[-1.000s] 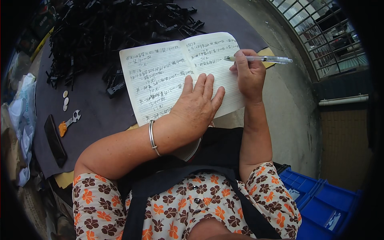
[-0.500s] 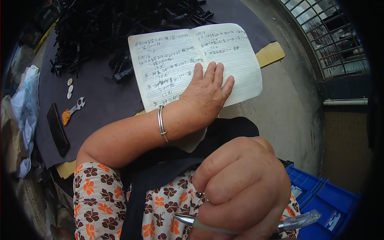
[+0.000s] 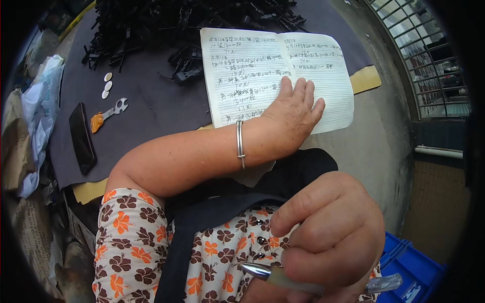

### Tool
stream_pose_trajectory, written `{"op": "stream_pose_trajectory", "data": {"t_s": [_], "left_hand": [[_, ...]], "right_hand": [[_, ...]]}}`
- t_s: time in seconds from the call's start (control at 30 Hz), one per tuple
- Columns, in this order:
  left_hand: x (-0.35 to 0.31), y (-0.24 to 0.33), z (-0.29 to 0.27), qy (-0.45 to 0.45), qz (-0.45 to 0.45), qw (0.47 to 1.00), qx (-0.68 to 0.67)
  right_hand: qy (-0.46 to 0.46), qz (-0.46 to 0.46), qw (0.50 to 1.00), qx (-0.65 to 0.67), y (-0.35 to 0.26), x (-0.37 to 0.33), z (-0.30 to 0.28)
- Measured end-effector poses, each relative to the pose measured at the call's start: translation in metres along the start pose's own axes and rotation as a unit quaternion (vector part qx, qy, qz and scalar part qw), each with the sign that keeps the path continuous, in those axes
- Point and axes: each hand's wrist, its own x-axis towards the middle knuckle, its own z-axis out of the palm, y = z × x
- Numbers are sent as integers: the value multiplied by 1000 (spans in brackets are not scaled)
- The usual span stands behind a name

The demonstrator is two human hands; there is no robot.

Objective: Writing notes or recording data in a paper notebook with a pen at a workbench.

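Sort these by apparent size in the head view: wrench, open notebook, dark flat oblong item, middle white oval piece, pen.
Open notebook
Dark flat oblong item
Wrench
Middle white oval piece

Pen: not ranked; the right hand covers part of it, and it looks nearer the camera.

Barred window (image 3: 419, 50) (upper right), grey floor (image 3: 376, 151), dark-covered table (image 3: 161, 108).

Open ruled notebook (image 3: 336, 101): dark handwriting, characters and numerals, on both pages. Left page: rows to the left of the fingers (image 3: 300, 88) of the left hand (image 3: 285, 121), lowest row partly covered. Right page: fewer rows, beyond the fingertips. Plastic bag (image 3: 40, 123), far left of the fingers: bluish lettering, small.
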Motion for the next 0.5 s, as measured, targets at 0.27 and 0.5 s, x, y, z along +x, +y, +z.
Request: {"op": "stream_pose_trajectory", "data": {"t_s": [0.27, 0.5], "left_hand": [[-8, -2, 2, 9, -6, 1000, -8], [-4, 0, 2, 3, -5, 1000, 8]], "right_hand": [[-63, 93, 987, 119, -13, -27, -48], [326, 218, 885, -253, 23, -84, -104]]}}
